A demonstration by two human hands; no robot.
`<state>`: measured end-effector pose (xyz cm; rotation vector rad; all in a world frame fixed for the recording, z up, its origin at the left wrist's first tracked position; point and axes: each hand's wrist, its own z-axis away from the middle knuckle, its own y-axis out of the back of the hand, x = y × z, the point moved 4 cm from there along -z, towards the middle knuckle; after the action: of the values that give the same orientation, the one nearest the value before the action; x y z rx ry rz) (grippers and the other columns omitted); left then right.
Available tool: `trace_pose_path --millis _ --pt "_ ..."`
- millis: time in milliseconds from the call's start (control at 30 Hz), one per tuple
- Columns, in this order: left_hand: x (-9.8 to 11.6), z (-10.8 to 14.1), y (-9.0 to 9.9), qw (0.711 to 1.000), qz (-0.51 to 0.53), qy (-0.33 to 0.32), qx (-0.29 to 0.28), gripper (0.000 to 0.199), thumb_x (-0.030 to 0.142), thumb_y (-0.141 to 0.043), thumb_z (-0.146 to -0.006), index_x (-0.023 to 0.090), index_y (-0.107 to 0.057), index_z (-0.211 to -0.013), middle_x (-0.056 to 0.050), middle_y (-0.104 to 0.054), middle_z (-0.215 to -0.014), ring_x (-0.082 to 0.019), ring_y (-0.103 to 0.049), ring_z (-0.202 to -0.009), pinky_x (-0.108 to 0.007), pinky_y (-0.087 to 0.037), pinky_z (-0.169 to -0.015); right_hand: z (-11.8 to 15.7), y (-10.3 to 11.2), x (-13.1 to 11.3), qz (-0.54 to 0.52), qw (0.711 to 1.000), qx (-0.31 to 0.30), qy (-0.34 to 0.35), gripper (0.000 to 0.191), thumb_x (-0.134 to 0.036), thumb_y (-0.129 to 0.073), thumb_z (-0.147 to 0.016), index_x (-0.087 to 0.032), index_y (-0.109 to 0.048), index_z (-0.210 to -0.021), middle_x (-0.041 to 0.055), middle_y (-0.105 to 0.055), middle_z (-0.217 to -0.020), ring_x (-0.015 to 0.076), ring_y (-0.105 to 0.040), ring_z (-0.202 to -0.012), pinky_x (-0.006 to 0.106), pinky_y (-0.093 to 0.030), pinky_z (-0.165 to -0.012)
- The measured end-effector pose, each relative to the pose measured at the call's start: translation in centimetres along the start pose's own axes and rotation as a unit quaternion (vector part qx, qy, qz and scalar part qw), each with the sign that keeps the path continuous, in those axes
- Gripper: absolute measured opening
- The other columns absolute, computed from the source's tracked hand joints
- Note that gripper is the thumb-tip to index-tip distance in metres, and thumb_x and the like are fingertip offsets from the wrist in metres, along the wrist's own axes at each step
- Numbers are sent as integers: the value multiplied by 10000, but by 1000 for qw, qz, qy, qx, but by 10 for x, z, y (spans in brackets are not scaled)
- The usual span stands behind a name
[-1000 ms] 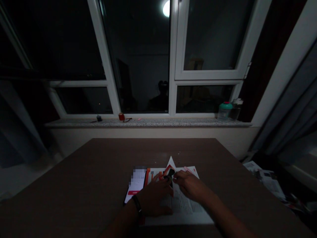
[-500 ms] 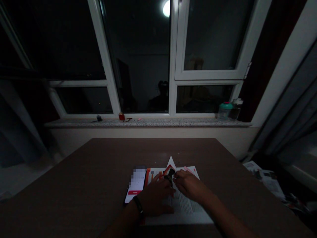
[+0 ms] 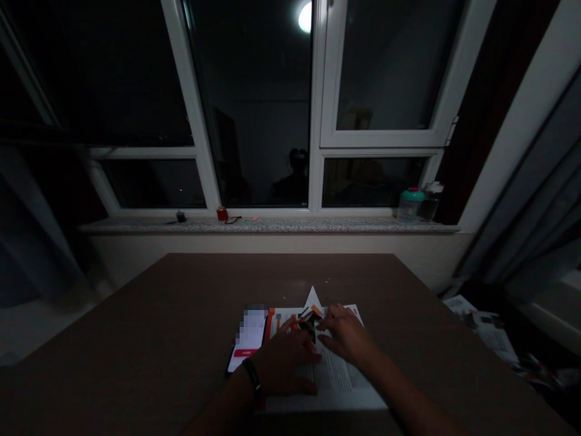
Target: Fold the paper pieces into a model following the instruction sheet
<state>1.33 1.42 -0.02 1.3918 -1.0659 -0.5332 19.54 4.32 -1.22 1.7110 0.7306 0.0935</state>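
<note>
Two hands sit together on a printed paper sheet [image 3: 338, 381]: left hand [image 3: 285, 357] spread, right hand [image 3: 345, 334] curved, too dim to tell if either grips the small dark object [image 3: 311, 324] between them. The light, floppy sheet lifts best by its edge; a smartphone [image 3: 247, 339] lies just left of it.

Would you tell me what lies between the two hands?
Head view: a small dark object on a printed sheet, between left hand and right hand.
</note>
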Motion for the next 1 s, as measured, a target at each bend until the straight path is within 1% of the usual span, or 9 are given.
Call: trace_pose_path --millis 100,200,367,467,533,633,700,867,1000 --pt "0 0 0 1000 -1 3 3 480 573 -679 -809 337 -636 -1225 -44 -597 -1191 -280 -532 -1185 -552 -55 -1164 -4 -1 4 4 1000 11 -14 156 -228 -611 -872 -287 -734 -947 41 -580 -942 224 -522 -984 334 -354 -821" --pt "0 -1 0 1000 5 1 0 484 567 -687 -805 332 -637 -1225 -48 -593 -1204 -269 -549 -1159 -550 -46 -1165 -7 -3 6 0 1000 19 -19 171 -213 -579 -897 -275 -736 -923 35 -582 -921 209 -528 -960 312 -356 -813" --pt "-3 -1 -2 1000 3 -4 0 485 565 -696 -798 339 -638 -1223 -38 -596 -1186 -273 -550 -1141 -553 -63 -1165 -8 -9 10 -10 999 24 -32 243 -127 -546 -883 -275 -732 -931 26 -585 -907 189 -541 -924 277 -362 -774" --pt "-3 -1 -3 1000 -8 -3 9 501 572 -713 -783 333 -645 -1218 -40 -597 -1175 -274 -557 -1124 -550 -87 -1164 -10 -12 13 -10 999 34 -37 311 -55 -515 -849 -272 -729 -908 27 -582 -901 186 -546 -928 273 -364 -785" --pt "-4 -2 -3 1000 -4 6 18 453 560 -719 -788 326 -669 -1173 -31 -607 -1147 -256 -573 -1095 -536 -105 -1165 -10 -12 13 -15 998 43 -33 299 -35 -513 -823 -250 -714 -877 28 -584 -907 184 -547 -929 271 -367 -800" --pt "-3 -5 -1 999 0 24 32 232 477 -718 -826 310 -724 -987 2 -628 -1087 -218 -582 -1067 -492 -148 -1161 -8 -6 12 -22 996 71 -45 175 -77 -535 -816 -205 -653 -842 31 -590 -910 188 -546 -908 275 -370 -800" --pt "-3 -7 0 999 -5 33 36 164 436 -727 -828 284 -724 -888 14 -637 -1062 -206 -584 -1056 -477 -158 -1157 -5 -2 12 -28 993 91 -70 89 -121 -560 -811 -193 -605 -837 28 -592 -897 189 -544 -874 278 -370 -778" --pt "-1 -6 5 999 -2 37 36 214 451 -748 -804 266 -698 -900 12 -636 -1076 -207 -586 -1062 -499 -101 -1166 -2 1 12 -57 989 96 -101 111 -191 -609 -797 -197 -576 -903 30 -600 -901 197 -549 -860 283 -371 -767" --pt "-1 -5 5 999 13 38 28 233 420 -760 -798 259 -670 -940 16 -646 -1053 -198 -599 -1051 -490 -81 -1172 -3 -2 14 -47 990 97 -96 42 -163 -575 -808 -197 -554 -821 25 -594 -874 186 -551 -844 271 -368 -749"
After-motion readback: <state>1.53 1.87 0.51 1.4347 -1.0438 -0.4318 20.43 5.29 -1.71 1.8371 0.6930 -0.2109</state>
